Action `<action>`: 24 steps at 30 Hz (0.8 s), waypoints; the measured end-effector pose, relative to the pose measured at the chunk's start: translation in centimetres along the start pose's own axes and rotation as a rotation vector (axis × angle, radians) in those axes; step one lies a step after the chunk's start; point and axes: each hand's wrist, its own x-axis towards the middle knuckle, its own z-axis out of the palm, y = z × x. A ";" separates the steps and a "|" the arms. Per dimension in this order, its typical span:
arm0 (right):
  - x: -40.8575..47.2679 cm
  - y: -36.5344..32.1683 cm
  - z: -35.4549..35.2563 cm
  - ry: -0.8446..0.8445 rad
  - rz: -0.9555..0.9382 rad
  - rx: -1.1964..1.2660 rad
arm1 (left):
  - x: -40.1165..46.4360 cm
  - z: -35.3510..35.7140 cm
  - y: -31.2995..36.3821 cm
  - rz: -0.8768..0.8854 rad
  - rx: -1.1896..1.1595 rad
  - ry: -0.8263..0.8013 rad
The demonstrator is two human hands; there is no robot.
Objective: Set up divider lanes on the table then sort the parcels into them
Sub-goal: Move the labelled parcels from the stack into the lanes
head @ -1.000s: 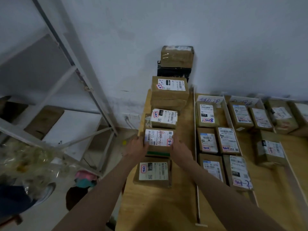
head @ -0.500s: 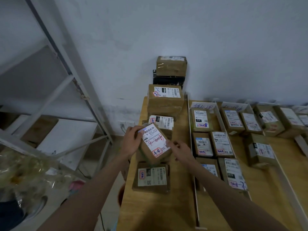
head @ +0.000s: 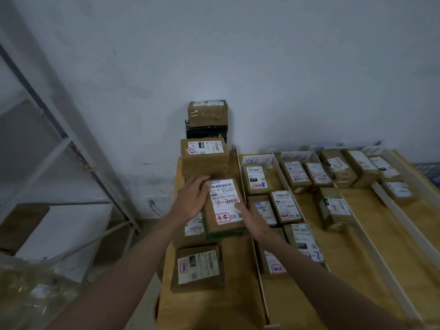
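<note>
We see both hands on one brown parcel (head: 223, 207), raised above the left strip of the wooden table (head: 357, 253). The left hand (head: 191, 201) lies along its left edge with fingers fairly straight, reaching over the far corner; the right hand (head: 250, 219) grips the near right edge, thumb curled onto the white label. The parcel's long axis runs away from us toward the wall, leaning slightly left at the far end, label face up, with the barcode at the far end and the red-stamped mark at the near end. On that left strip we count four other parcels: one nearest us (head: 198, 269), one mostly hidden under the held parcel (head: 194, 226), a larger box (head: 204, 157) beyond, and a taped one (head: 206, 113) standing on a black box against the wall. Three long white dividers (head: 252, 234) run from the wall toward us, forming lanes; the first lane holds five parcels in view, while farther right the count blurs. A grey metal rack (head: 71, 148) stands at left.
</note>
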 end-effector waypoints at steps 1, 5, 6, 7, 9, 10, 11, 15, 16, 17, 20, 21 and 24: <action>-0.3 -0.1 -0.7 0.033 -0.001 0.001 | 0.2 0.4 0.6 0.020 0.056 0.010; -1.8 0.2 -4.1 0.173 -0.007 0.016 | 0.6 2.7 3.1 0.123 0.269 0.044; -2.3 0.6 -5.0 0.206 -0.014 0.016 | 0.8 3.5 3.6 0.156 0.335 0.050; -2.6 1.0 -6.0 0.228 -0.020 0.008 | 0.8 4.2 4.2 0.186 0.401 0.057; -3.4 1.9 -8.1 0.266 -0.029 0.026 | 0.9 5.9 5.2 0.226 0.525 0.041; -3.9 2.2 -9.2 0.288 -0.033 0.045 | 0.8 6.6 5.9 0.244 0.576 0.021; -4.2 2.5 -10.3 0.311 -0.033 0.059 | 0.7 7.4 6.7 0.262 0.618 0.002; -5.7 3.6 -14.9 0.371 -0.034 0.092 | 0.2 10.7 10.0 0.321 0.700 -0.014; -5.9 4.0 -16.1 0.383 -0.042 0.104 | 0.1 11.6 10.8 0.320 0.708 -0.021; -6.2 4.5 -17.4 0.395 -0.045 0.103 | 0.0 12.6 11.6 0.318 0.715 -0.031; -7.2 5.9 -21.2 0.408 -0.050 0.103 | -0.4 16.1 14.0 0.313 0.725 -0.070; -7.7 6.4 -22.6 0.406 -0.050 0.100 | -0.7 17.3 14.9 0.305 0.721 -0.071; -9.0 8.3 -27.2 0.407 -0.035 0.075 | -2.0 21.2 18.2 0.277 0.724 -0.063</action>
